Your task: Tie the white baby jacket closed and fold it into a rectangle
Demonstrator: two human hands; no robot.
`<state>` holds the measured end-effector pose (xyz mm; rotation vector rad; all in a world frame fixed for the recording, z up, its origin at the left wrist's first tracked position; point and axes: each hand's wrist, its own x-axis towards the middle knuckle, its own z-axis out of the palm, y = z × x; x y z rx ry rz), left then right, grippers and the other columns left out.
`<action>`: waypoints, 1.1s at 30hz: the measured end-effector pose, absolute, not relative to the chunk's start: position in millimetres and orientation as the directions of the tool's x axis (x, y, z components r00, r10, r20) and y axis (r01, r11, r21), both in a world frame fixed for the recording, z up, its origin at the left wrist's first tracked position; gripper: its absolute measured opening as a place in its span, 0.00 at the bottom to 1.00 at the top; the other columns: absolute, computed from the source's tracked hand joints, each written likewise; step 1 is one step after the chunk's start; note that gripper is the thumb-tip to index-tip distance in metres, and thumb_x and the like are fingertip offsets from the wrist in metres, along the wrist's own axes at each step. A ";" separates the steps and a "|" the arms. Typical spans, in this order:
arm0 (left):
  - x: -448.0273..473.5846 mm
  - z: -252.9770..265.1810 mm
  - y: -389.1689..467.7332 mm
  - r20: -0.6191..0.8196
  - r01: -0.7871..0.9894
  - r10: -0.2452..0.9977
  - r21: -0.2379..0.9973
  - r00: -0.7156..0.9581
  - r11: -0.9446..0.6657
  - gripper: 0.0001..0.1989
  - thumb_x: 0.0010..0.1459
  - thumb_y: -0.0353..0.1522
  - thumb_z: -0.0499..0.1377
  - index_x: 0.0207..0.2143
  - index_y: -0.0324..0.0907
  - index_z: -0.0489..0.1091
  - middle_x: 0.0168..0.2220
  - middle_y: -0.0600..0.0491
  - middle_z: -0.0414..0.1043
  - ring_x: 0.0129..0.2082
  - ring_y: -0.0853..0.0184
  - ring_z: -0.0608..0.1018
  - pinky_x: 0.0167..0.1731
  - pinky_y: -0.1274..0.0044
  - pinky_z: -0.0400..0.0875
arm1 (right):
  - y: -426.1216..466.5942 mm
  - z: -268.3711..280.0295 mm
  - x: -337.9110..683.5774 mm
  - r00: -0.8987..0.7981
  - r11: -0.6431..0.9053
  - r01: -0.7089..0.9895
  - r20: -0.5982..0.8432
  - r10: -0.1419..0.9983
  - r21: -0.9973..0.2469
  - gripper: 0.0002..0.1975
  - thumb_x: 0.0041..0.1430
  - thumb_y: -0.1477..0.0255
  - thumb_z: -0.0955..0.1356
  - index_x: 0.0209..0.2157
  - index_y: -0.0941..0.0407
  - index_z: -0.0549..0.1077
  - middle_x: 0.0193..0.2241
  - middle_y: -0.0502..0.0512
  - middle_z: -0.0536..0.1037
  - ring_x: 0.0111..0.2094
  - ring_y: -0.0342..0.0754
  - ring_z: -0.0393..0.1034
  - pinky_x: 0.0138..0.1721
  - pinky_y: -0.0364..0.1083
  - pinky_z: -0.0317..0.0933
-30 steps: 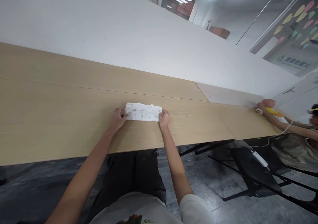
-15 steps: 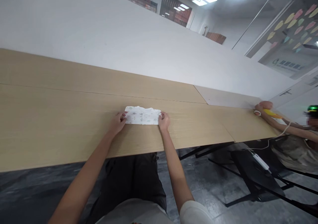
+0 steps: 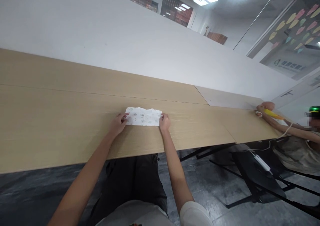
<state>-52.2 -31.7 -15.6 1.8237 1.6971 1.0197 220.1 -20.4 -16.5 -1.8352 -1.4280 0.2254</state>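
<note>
A folded white baby shirt [image 3: 143, 117] with small dark prints lies flat on the light wood table, its far edge wavy with a curved dip like a neckline and a crease down its middle. At its left edge is my left hand [image 3: 119, 123], thumb and fingers closed on the cloth. My right hand [image 3: 164, 122] pinches the right edge the same way, with the fingertips partly hidden from this angle.
The wood table [image 3: 62, 126] runs along a white wall [image 3: 100, 35]. At far right another person's arms [image 3: 287, 127] rest near a yellow object [image 3: 273, 114] and a cable. Below stands a black folding chair [image 3: 257, 176] with a white power strip [image 3: 262, 163].
Almost nothing differs. My right hand has shifted very slightly left along the shirt's right edge; the shirt and my left hand stay in place.
</note>
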 end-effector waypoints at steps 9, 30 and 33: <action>-55.5 -17.2 -29.6 0.231 0.663 0.973 0.729 -0.004 -0.171 0.23 0.51 0.31 0.50 0.48 0.39 0.72 0.42 0.47 0.72 0.33 0.64 0.73 0.41 0.72 0.70 | -21.9 -17.5 221.6 0.347 -0.052 0.743 0.318 0.882 -0.667 0.09 0.59 0.77 0.67 0.40 0.58 0.78 0.42 0.58 0.79 0.40 0.48 0.72 0.43 0.44 0.63; -54.1 -14.3 -30.3 0.211 0.710 0.977 0.687 0.011 -0.156 0.22 0.55 0.33 0.50 0.48 0.39 0.73 0.41 0.46 0.72 0.33 0.63 0.74 0.39 0.71 0.69 | -21.0 -17.9 222.1 0.338 -0.063 0.735 0.284 0.897 -0.676 0.11 0.58 0.79 0.66 0.40 0.59 0.78 0.41 0.59 0.79 0.39 0.49 0.72 0.43 0.44 0.62; -53.8 -13.5 -30.9 0.215 0.712 0.977 0.684 0.011 -0.158 0.21 0.54 0.32 0.50 0.48 0.39 0.74 0.41 0.46 0.73 0.34 0.62 0.74 0.40 0.71 0.69 | -20.3 -18.7 222.5 0.334 -0.059 0.733 0.284 0.899 -0.678 0.11 0.57 0.79 0.66 0.40 0.59 0.78 0.41 0.59 0.79 0.39 0.49 0.72 0.43 0.44 0.63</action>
